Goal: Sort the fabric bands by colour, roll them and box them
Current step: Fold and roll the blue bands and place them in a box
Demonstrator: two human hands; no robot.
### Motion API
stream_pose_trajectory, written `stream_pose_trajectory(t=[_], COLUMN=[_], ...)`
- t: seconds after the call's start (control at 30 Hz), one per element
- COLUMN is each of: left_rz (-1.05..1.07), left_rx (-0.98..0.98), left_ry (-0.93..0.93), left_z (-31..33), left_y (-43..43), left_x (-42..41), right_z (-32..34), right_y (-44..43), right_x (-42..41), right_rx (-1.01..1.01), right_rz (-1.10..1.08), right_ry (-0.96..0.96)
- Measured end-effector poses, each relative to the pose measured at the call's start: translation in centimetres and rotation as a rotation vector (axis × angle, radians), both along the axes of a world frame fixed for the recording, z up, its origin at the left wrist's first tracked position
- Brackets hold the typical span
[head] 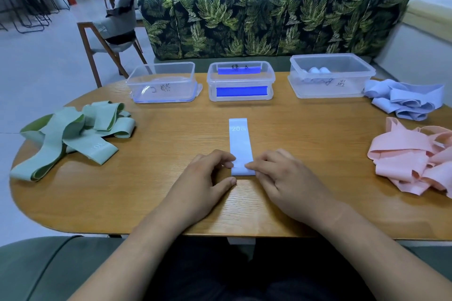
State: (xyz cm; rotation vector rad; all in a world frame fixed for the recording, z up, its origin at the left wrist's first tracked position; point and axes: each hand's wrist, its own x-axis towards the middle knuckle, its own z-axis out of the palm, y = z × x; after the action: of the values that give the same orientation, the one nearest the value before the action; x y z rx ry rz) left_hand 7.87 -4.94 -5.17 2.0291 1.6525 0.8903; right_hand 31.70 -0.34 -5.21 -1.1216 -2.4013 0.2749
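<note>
Nearest, I noted both forearms reaching over the near edge of the bench (171,203), an oval wooden top. The left grip (208,178) had its fingers (226,162) curled onto the left edge of a pale blue band (238,144), and its thumb lay on the bench just short of the band's near end. The right grip (286,178) was likewise curled, its fingertips (249,166) set on the band's right edge. Between the two grips the band's near end appeared turned over on itself; I could not tell by how many turns. The rest of the band lay flat along the middle of the bench, running straight away from me, with "20 LB" printed at its far end.

To the left, a loose heap of green bands (73,132) lay near the bench's edge. To the right lay a heap of pink bands (413,161). Beyond it, a heap of pale blue bands (406,100) sat just beside the right box (331,85).

Three clear plastic boxes stood in a row along the far edge, all uncovered. The left box (162,83) carried handwriting on its front wall. The middle box (241,80) showed bright blue strips on its front and back walls. The right box held a few pale rolls (318,70) toward its back.

Past the bench stood a leaf-print sofa (269,19) and, further left, a wooden chair (112,32).
</note>
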Motion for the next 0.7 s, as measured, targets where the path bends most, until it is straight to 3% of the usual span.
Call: stream_pose_trajectory(t=[0.4,0.7], left_rz=[-0.015,0.001], left_rx=[0.174,0.113], left_ry=[0.105,0.088], left_z=[-0.8,-0.5], left_y=[0.3,1.0], left_x=[0.4,0.2], right_z=[0.7,1.1], right_y=[1.9,2.3], right_x=[-0.1,-0.3], right_rx=[-0.008,-0.003], right_rz=[0.031,0.149], right_ry=[-0.111,0.062])
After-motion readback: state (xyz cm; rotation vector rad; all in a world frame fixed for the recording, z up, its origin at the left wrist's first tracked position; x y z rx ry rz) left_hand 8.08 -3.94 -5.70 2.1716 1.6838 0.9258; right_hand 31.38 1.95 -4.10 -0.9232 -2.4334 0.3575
